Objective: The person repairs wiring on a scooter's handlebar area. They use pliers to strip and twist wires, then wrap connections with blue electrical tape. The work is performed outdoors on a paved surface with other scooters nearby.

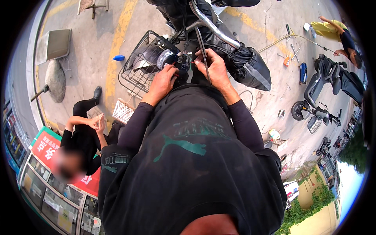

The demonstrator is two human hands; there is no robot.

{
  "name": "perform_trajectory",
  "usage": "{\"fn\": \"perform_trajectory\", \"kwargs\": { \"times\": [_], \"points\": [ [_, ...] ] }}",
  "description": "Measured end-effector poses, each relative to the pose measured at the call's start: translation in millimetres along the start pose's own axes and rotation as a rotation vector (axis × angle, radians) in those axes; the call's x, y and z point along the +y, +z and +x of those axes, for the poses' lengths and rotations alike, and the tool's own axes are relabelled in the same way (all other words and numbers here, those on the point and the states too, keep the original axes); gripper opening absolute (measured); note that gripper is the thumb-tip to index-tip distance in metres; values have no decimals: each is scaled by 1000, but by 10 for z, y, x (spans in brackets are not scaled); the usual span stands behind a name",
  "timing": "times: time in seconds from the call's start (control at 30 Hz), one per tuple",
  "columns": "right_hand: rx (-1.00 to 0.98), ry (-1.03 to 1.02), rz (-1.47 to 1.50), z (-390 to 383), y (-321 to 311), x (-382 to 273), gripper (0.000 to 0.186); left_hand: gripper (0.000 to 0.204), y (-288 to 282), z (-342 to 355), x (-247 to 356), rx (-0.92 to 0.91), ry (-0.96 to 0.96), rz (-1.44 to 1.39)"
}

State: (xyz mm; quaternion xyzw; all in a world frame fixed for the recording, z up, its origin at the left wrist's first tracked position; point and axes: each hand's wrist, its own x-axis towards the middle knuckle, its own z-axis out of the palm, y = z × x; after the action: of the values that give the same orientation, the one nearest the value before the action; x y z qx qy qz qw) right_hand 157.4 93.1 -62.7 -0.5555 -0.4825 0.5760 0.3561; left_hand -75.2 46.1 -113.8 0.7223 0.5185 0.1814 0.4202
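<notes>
My left hand (162, 82) pinches a bundle of thin red and green wires (184, 62) at the front of a black electric scooter (243, 64). My right hand (216, 72) grips a long dark hand tool (203, 53), like pliers or cutters, with its handles pointing up past the wires. Both hands meet just behind the scooter's black wire basket (137, 68). A silver handlebar tube (211, 25) runs above them. The ends of the wires are hidden between my fingers. My black hooded top fills the lower half of the view.
A person in black (84, 135) crouches at the left beside a white crate (123, 111). Another person (337, 33) bends over at the upper right near scattered tools (302, 72) and a grey scooter (325, 88). A small blue object (118, 58) and a stone post base (55, 80) lie on the pavement.
</notes>
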Motion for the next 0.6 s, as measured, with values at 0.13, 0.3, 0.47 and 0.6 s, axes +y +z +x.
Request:
{"fn": "perform_trajectory", "kwargs": {
  "times": [0.13,0.3,0.47,0.6],
  "points": [
    [14,59,21,97,-7,-38,25,19,78,89,-125,16,203,168],
    [-19,61,17,109,-22,-10,25,19,116,256,-163,-25,236,343],
    [-47,88,18,95,-32,-67,25,26,174,432,-265,-86,223,449],
    [-92,110,1,89,-22,-95,25,31,82,340,-244,62,280,403]
  ]
}}
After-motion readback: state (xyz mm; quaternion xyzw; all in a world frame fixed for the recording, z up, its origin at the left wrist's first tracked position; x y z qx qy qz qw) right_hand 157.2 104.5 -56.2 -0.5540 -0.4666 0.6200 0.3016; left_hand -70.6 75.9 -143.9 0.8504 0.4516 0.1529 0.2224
